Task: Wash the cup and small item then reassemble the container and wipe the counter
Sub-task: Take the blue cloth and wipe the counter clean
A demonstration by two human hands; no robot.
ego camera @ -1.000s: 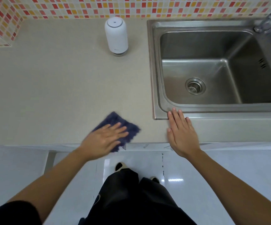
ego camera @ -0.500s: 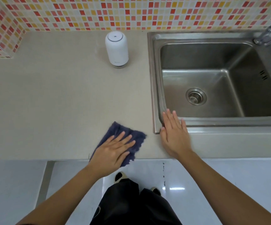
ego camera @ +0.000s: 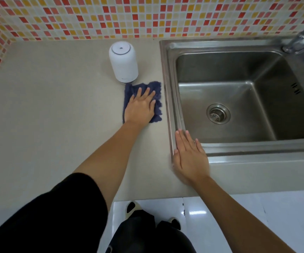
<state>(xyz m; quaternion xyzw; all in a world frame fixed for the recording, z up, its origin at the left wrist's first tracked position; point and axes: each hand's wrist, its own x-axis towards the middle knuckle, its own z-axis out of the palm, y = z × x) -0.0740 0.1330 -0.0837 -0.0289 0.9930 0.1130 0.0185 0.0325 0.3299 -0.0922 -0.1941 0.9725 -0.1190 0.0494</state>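
The beige counter (ego camera: 47,115) stretches away to the left of the left hand (ego camera: 140,108), bare up to the mosaic tile wall (ego camera: 74,17). The left hand lies palm down with its fingers straight and slightly spread, pressing flat on a dark blue cloth (ego camera: 157,88) without curling round it. Just beyond its fingertips the closed white container (ego camera: 123,63) stands upright, its base touching or nearly touching the cloth's far left corner. The cloth's right edge lies just beside the steel sink (ego camera: 169,88) rim. Nearer the counter's front edge, the right hand (ego camera: 189,156) rests flat, fingers straight and together, over the sink's front left corner, holding nothing. The drain (ego camera: 218,113) sits in the basin beyond and right of that hand, and the faucet (ego camera: 300,35) rises at the far right corner.
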